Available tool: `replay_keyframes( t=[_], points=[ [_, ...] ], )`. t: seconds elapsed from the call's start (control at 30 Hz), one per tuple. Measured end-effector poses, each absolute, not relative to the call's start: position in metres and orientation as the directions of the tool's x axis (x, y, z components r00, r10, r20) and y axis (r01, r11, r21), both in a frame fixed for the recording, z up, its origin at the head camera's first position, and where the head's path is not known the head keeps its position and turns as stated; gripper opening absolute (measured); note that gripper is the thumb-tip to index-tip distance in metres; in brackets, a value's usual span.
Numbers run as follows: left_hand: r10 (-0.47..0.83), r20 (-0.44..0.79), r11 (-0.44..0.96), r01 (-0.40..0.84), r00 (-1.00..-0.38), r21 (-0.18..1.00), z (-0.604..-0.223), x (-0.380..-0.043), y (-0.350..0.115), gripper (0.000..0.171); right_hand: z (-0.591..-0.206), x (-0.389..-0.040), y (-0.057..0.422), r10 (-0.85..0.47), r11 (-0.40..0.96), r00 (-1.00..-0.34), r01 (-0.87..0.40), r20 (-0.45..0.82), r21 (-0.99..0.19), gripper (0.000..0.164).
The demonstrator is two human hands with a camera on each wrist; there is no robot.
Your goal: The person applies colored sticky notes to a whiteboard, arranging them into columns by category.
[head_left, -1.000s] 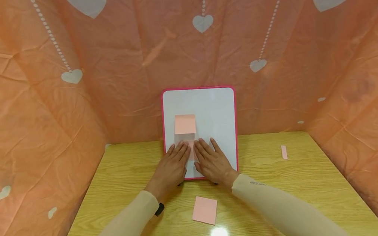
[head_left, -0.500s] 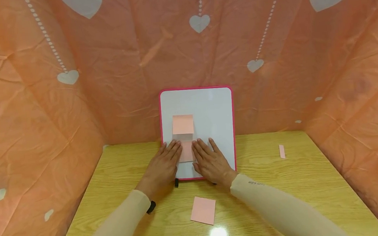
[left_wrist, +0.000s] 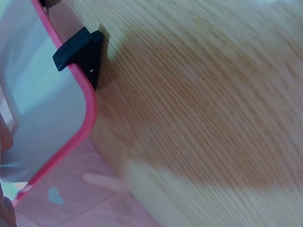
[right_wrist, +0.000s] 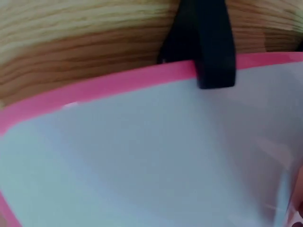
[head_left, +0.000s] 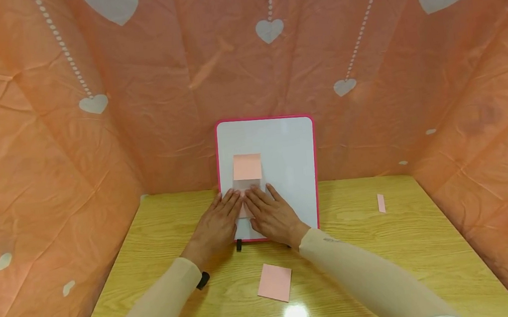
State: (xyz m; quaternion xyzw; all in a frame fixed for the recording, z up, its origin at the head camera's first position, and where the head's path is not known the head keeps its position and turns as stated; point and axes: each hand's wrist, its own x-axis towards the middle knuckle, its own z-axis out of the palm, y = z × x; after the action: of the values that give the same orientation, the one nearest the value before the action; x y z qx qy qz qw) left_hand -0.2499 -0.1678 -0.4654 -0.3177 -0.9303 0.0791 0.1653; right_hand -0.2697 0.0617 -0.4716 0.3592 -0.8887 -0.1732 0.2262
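Note:
A white board with a pink frame [head_left: 287, 150] stands upright at the back of the table. On its left half sticks a pink sticky note [head_left: 247, 167]. Below that is a second sticky note [head_left: 243, 212], mostly covered by the fingers. My left hand [head_left: 214, 225] lies with straight fingers on that lower note's left side. My right hand [head_left: 273, 216] rests its straight fingers on the note's right side, with the fingertips of both hands close together. A pink sticky note pad [head_left: 275, 283] lies on the table in front of the board.
Black clip-like feet hold the board's lower edge; one foot [left_wrist: 80, 49] shows in the left wrist view, another foot [right_wrist: 208, 45] in the right wrist view. A narrow pink strip [head_left: 381, 203] lies on the wooden table [head_left: 359, 270] at right. An orange heart-patterned sheet [head_left: 229, 80] surrounds the table.
The hands first moved apart, the left one sliding leftward and uncovering more of the lower note. Since then my right hand has slid left across that note toward the left hand.

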Motion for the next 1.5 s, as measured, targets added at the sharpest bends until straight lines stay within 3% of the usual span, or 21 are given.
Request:
replay_keyframes(
  t=[0.27,0.6,1.13,1.5],
  points=[
    [0.603,0.242,0.796,0.557,-0.76,-0.235,-0.465,-0.249,-0.172,0.063,-0.477,-0.267,0.082,-0.669,0.732,-0.66,-0.507,0.341,0.455,0.061],
    [0.616,0.217,0.786,0.574,-0.757,-0.228,-0.474,-0.238,-0.174,0.063,-0.489,-0.254,0.084,-0.683,0.709,-0.68,-0.53,0.267,0.464,0.065],
    [0.576,0.223,0.817,0.544,-0.787,-0.191,-0.489,-0.222,-0.168,0.062,-0.502,-0.239,0.089,-0.691,0.706,-0.671,-0.545,0.271,0.452,0.064],
    [0.546,0.262,0.836,0.537,-0.796,-0.114,-0.497,-0.205,-0.169,0.055,-0.509,-0.232,0.108,-0.711,0.7,-0.62,-0.582,0.33,0.414,0.056]
  ],
)
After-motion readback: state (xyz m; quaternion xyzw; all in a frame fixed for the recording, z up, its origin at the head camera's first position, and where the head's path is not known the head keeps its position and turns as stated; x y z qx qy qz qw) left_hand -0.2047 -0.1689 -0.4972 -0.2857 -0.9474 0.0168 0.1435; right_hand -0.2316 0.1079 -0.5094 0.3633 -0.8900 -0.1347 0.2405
